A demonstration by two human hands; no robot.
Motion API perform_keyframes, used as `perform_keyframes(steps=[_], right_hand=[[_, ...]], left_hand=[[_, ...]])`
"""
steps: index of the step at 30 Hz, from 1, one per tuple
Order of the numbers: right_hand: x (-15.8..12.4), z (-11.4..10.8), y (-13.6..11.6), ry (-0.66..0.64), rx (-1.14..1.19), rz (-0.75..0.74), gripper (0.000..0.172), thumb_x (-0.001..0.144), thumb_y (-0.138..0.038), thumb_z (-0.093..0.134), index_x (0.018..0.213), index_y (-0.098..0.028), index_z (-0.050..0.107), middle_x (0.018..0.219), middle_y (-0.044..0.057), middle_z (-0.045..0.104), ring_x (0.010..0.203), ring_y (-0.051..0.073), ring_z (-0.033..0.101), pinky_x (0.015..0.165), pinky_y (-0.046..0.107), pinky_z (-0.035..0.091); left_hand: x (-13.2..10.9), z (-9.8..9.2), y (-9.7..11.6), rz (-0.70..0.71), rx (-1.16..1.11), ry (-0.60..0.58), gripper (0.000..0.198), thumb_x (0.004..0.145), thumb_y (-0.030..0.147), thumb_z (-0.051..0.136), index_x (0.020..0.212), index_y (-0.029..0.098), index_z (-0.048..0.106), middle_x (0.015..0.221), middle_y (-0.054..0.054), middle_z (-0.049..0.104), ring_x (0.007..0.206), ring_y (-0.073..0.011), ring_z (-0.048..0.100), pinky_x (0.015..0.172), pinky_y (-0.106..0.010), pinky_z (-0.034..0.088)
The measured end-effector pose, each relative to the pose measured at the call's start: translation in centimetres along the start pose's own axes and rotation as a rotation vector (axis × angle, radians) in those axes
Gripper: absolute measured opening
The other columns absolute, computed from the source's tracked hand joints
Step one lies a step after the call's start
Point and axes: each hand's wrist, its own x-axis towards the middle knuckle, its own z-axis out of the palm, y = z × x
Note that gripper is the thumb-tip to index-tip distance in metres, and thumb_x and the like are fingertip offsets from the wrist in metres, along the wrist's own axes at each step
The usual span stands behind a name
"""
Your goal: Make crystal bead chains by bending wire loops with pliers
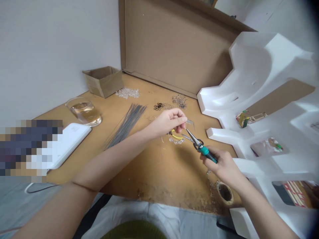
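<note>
My right hand [223, 166] grips the teal handles of a pair of needle-nose pliers [199, 145]; the jaws point up and left toward my left fingertips. My left hand [170, 121] is closed in a pinch over the brown table [159, 172], holding something small I cannot make out, right at the plier tips. Below the left hand lie a yellow-handled tool [176, 136] and some clear beads [176, 141]. A bundle of thin grey wires [127, 124] lies fanned out to the left.
A small cardboard box [103, 80] and a pile of clear beads [127, 93] sit at the back. A glass dish [84, 112] and a white device [68, 141] are at left. Black rings [159, 106], white foam packing [264, 109] on the right, a table hole [225, 192].
</note>
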Motion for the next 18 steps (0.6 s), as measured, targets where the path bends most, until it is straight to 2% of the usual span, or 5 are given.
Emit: perform_keyframes(steps=[2,4,9,14,18], right_hand=[[0.1,-0.2,0.3,0.008,0.014,-0.001,0.027,0.07,-0.025,0.053,0.093,-0.016,0.064,0.071,0.001,0.061,0.06,0.014,0.051,0.054,0.025,0.039],[0.3,-0.3,0.3,0.059,0.068,0.012,0.027,0.07,-0.027,0.056,0.093,-0.017,0.063,0.074,0.001,0.062,0.062,0.015,0.052,0.056,0.026,0.04],[1.2,-0.1,-1.4,0.245,0.311,0.027,0.021,0.07,-0.035,0.062,0.084,-0.019,0.06,0.069,0.001,0.058,0.064,0.015,0.052,0.059,0.027,0.043],[2.6,0.7,-3.7,0.214,0.479,-0.06,0.029,0.067,-0.04,0.068,0.085,-0.02,0.057,0.077,0.001,0.06,0.066,0.014,0.054,0.061,0.028,0.044],[3.1,1.5,-4.3,0.194,0.485,-0.068,0.028,0.068,-0.042,0.067,0.079,-0.018,0.057,0.069,0.0,0.057,0.059,0.013,0.051,0.056,0.027,0.042]], left_hand=[[0.0,-0.1,0.1,0.011,0.024,0.018,0.01,0.083,0.021,0.053,0.077,0.015,0.049,0.064,0.002,0.058,0.053,-0.0053,0.053,0.056,-0.02,0.043],[-0.1,-0.1,0.3,-0.002,0.06,0.022,0.011,0.084,0.023,0.053,0.077,0.015,0.049,0.058,0.004,0.056,0.052,-0.0057,0.053,0.056,-0.02,0.042],[-0.3,0.4,0.0,-0.074,0.1,-0.183,0.014,0.084,0.024,0.054,0.075,0.015,0.05,0.055,0.004,0.055,0.05,-0.0054,0.053,0.058,-0.02,0.043],[-0.2,1.2,-1.2,-0.117,0.079,-0.31,0.02,0.085,0.032,0.054,0.076,0.015,0.049,0.05,0.004,0.055,0.049,-0.0066,0.052,0.056,-0.021,0.044],[-0.1,1.5,-1.5,-0.149,0.055,-0.345,0.025,0.083,0.036,0.057,0.075,0.014,0.048,0.051,0.004,0.056,0.047,-0.0067,0.052,0.052,-0.021,0.044]])
